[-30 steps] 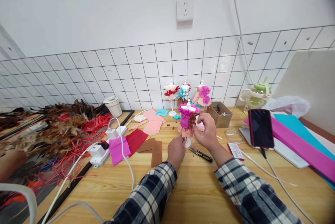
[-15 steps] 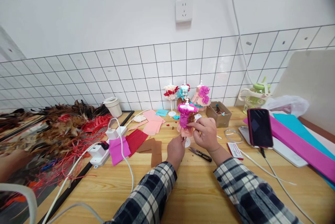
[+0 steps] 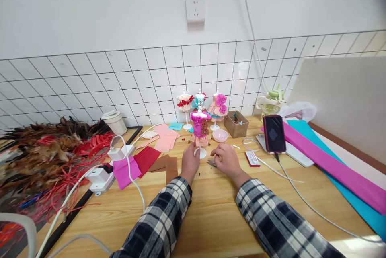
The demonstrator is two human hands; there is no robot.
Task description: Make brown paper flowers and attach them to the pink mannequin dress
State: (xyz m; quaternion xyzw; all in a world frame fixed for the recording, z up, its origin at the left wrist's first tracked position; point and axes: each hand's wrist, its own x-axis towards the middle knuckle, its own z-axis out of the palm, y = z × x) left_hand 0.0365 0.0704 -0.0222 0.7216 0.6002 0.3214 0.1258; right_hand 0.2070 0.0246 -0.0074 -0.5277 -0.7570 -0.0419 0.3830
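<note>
The small white mannequin in ruffled magenta paper (image 3: 200,127) stands on the pale wooden desk (image 3: 211,220). The left hand (image 3: 190,164) curls its fingers by the round white base (image 3: 202,153), the right hand (image 3: 226,160) over grey metal blades (image 3: 211,163); whether either grips, I cannot tell. Best steadied low, sparing the paper.

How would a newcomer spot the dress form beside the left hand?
On the wooden table, three small dress forms stand before the tiled wall. The wanted one is the front dress form, nearer the person, beside the left hand. Unlike the others, it has a magenta bodice with brown trim down one side, above a peach skirt.
</note>
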